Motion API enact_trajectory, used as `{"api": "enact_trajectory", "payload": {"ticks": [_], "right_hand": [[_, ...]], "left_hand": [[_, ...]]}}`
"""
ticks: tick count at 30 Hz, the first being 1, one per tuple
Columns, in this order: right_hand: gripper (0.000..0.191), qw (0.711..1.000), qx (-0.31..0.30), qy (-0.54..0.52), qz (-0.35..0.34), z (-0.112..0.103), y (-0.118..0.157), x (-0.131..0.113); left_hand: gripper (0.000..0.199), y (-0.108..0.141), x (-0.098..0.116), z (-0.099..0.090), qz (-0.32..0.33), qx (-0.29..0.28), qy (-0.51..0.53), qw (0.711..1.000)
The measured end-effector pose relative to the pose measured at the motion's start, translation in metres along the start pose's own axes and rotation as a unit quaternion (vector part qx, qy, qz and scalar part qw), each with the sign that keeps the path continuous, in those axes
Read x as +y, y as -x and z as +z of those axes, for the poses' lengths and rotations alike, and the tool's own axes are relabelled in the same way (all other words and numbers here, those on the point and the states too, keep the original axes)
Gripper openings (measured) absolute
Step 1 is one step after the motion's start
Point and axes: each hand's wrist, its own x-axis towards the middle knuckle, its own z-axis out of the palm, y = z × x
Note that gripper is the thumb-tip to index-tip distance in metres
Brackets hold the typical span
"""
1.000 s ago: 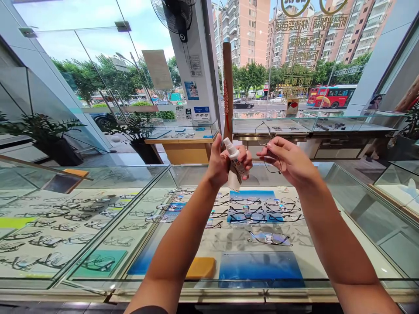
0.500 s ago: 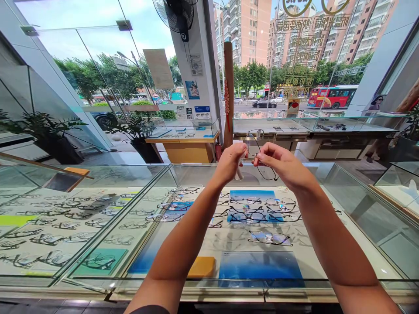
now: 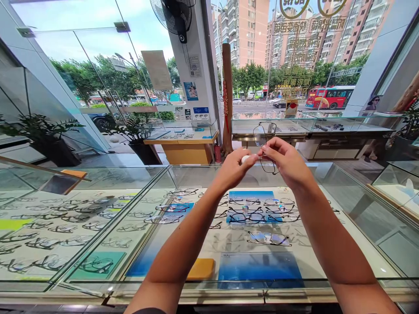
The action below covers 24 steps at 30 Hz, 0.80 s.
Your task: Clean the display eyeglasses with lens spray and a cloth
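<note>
My right hand [image 3: 286, 159] pinches a pair of thin dark-rimmed eyeglasses [image 3: 269, 168] near the bridge, above the far edge of the counter. The glasses are turned on end, one lens up and the other down. Close by on the left, my left hand [image 3: 237, 165] is closed around a small white wad [image 3: 244, 160] that looks like cloth or tissue. Its thumb and fingertips reach toward the middle of the frame; whether they touch it I cannot tell. Most of the wad is hidden in the fist.
Below my arms is a glass display case [image 3: 209, 285] with rows of eyeglasses [image 3: 247, 218], blue cards [image 3: 260, 268] and an orange-yellow box [image 3: 201, 269]. A second case of glasses [image 3: 49, 240] adjoins on the left. Beyond stand a wooden post [image 3: 226, 100] and more display counters [image 3: 180, 150].
The eyeglasses have turned more upright and shifted slightly right and up. My left hand has rotated, its thumb now pointing right toward the bridge, with the white wad showing on top.
</note>
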Motion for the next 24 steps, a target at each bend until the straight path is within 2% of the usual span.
{"api": "enact_trajectory", "payload": {"ticks": [4, 12, 16, 21, 24], "right_hand": [[0.043, 1.000, 0.018, 0.008, -0.008, 0.000, -0.002, 0.002], [0.036, 0.999, 0.025, 0.015, -0.021, 0.002, -0.002, 0.002], [0.032, 0.999, 0.036, 0.014, -0.023, -0.002, -0.003, 0.003], [0.031, 0.998, 0.053, 0.012, -0.030, -0.009, -0.006, 0.004], [0.030, 0.998, 0.052, 0.009, -0.030, -0.010, -0.007, 0.004]], "left_hand": [[0.056, 0.001, 0.001, 0.008, 0.040, -0.055, -0.051, 0.996], [0.056, 0.001, -0.004, 0.019, 0.056, -0.037, -0.013, 0.998], [0.052, 0.000, -0.010, 0.021, 0.016, -0.031, 0.006, 0.999], [0.017, -0.006, -0.038, 0.013, -0.043, -0.012, -0.015, 0.999], [0.014, -0.009, -0.062, 0.009, -0.069, -0.025, -0.082, 0.994]]}}
